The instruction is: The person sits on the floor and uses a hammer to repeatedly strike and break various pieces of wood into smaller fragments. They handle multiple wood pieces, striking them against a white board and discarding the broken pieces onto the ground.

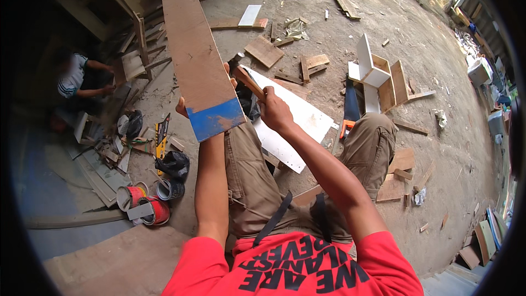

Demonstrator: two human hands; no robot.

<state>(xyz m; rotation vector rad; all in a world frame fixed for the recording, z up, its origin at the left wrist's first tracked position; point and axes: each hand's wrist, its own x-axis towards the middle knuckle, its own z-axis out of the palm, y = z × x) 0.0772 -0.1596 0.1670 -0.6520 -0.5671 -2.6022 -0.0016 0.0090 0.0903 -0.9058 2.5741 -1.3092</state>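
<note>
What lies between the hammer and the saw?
In the head view, a white panel and a strip of floor lie between them; the right hand, gripping the hammer, partly hides the panel.

the hammer (pixel 251 82) is between the board (pixel 200 57), left, and the handsaw (pixel 351 102), right.

A long, flat board (pixel 200 60) is held up off the ground, slanting from the upper left of the frame down toward the centre. Its broad face is tan-brown with a few dark marks; a blue band, smeared with brown dust, crosses the lower end, and a thin blue strip shows at the top. Just right of it, near the centre, a hammer (pixel 251 81) is held aslant, dark head up, wooden handle running down to the right.
</note>
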